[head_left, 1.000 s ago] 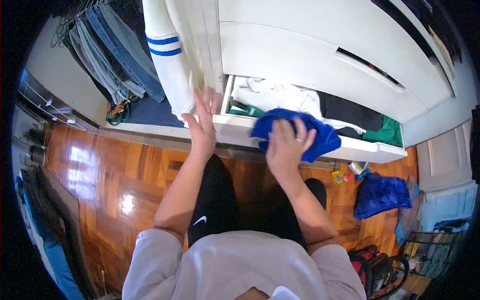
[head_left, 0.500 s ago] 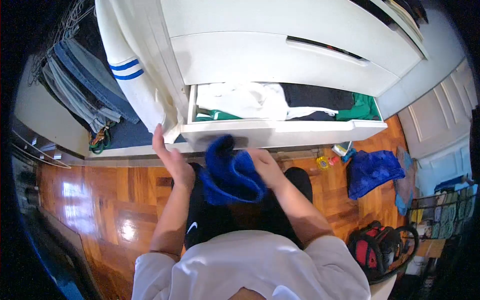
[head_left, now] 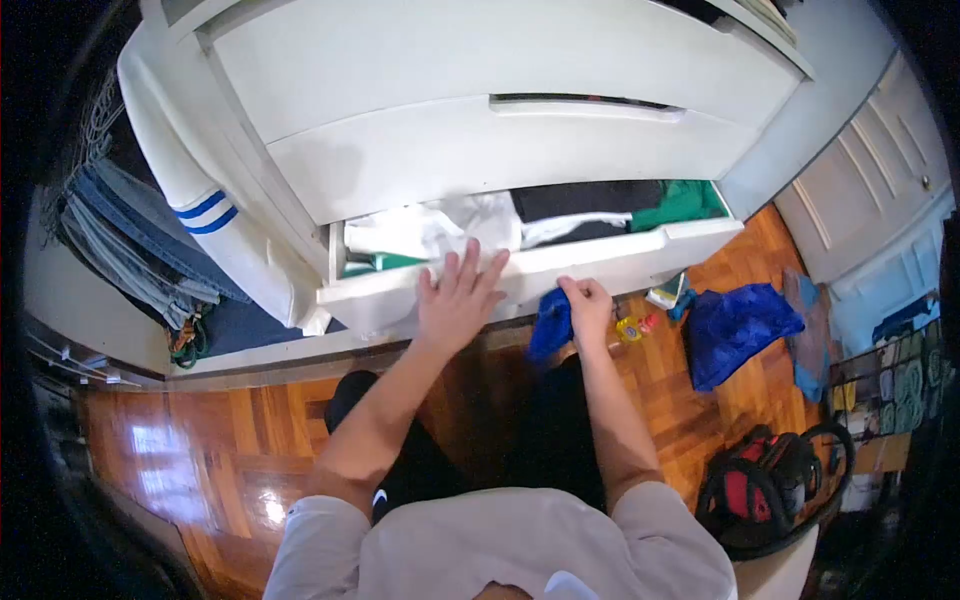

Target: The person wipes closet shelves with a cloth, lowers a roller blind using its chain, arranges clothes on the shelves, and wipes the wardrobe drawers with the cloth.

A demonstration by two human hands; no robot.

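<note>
The open bottom drawer (head_left: pixel 630 262) of a white cabinet is in front of me. My left hand (head_left: pixel 456 305) is open with fingers spread at its front panel, fingertips near the top edge; whether they press on it I cannot tell. A blue cloth (head_left: pixel 550 325) hangs bunched from my right hand (head_left: pixel 590 308), which is closed on it just in front of the panel. Inside the drawer lie white clothes (head_left: pixel 440 225), folded black clothes (head_left: pixel 585 199) and green clothes (head_left: pixel 690 203).
At left hang several jeans (head_left: pixel 150 225) and a white garment with blue stripes (head_left: pixel 215 215). On the wooden floor at right are a blue bag-like bundle (head_left: pixel 740 330), a yellow item (head_left: pixel 630 329) and a red-and-black vacuum cleaner (head_left: pixel 755 490). A wire rack (head_left: pixel 890 385) stands at far right.
My left hand has moved right to the drawer front. The blue cloth, spread over my lap before, now hangs gathered below my right hand, farther right. The view has shifted somewhat.
</note>
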